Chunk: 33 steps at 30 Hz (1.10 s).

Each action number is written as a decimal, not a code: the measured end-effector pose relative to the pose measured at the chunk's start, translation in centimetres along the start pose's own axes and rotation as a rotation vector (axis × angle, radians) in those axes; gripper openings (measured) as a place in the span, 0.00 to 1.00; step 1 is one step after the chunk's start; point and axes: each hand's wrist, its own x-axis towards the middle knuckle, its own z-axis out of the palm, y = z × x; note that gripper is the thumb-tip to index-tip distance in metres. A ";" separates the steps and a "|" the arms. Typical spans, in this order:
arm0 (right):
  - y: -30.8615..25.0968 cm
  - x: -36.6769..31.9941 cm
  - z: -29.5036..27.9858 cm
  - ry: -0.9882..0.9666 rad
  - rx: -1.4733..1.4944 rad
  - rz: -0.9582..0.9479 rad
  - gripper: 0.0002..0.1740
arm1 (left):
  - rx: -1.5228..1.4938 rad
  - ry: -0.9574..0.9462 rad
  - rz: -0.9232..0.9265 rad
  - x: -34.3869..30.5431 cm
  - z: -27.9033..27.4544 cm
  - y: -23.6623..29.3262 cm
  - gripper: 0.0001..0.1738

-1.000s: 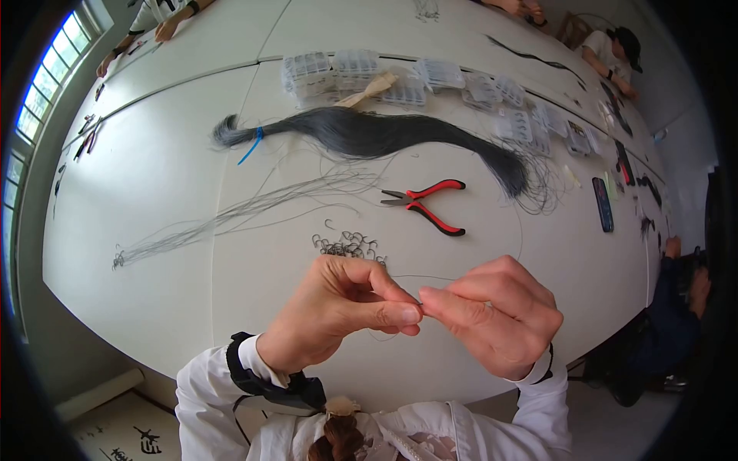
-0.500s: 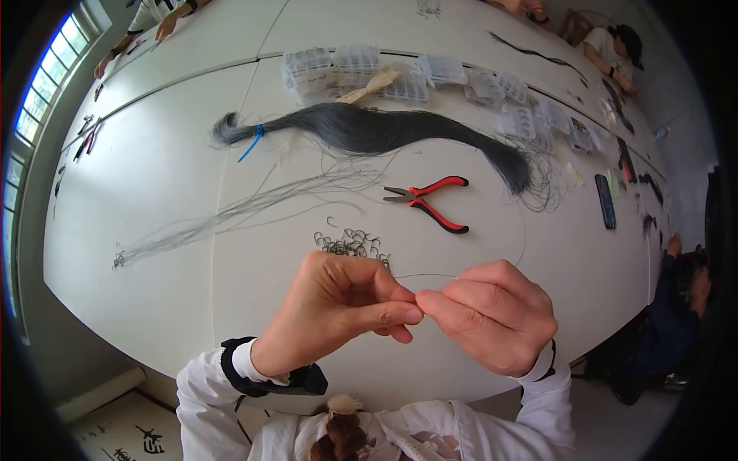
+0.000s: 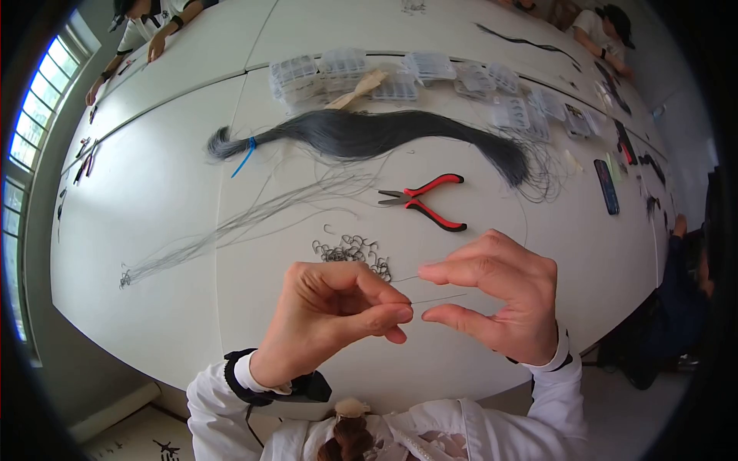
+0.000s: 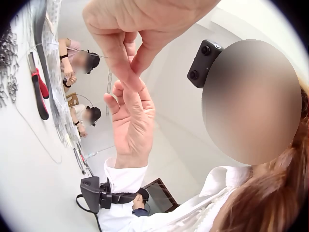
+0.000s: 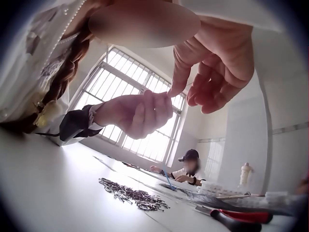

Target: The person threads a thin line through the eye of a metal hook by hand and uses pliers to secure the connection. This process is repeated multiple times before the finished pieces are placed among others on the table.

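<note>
My left hand pinches a thin dark line between thumb and forefinger, and a short end of it sticks out to the right. Whatever else sits inside the pinch is hidden by the fingertips. Around that end, my right hand has its thumb and forefinger spread apart, gripping nothing. Just beyond the left knuckles lies a pile of dark fish hooks, seen also in the right wrist view as a heap of hooks. Red-and-black pliers rest with handles spread, behind both hands.
A thick hank of grey line, tied with a blue tie, lies across the table. Left of the pliers stretch several loose strands with hooks at their end. Clear plastic boxes stand behind; a phone is at right.
The right fingertips, earlier closed together at the left fingertips, have parted and drawn back a little to the right. More of the line's end now shows. The left hand keeps its pinch.
</note>
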 end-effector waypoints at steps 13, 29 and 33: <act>0.2 -0.2 0.5 -0.021 0.041 -0.075 0.12 | 0.158 -0.028 -0.006 -0.5 0.6 0.7 0.03; -0.2 -0.2 4.1 -0.720 1.122 0.741 0.23 | -0.155 -0.008 0.221 -0.9 -0.1 0.3 0.03; 0.2 -1.4 5.2 -0.552 1.513 0.803 0.21 | -0.121 -0.028 0.161 -1.7 0.2 0.8 0.03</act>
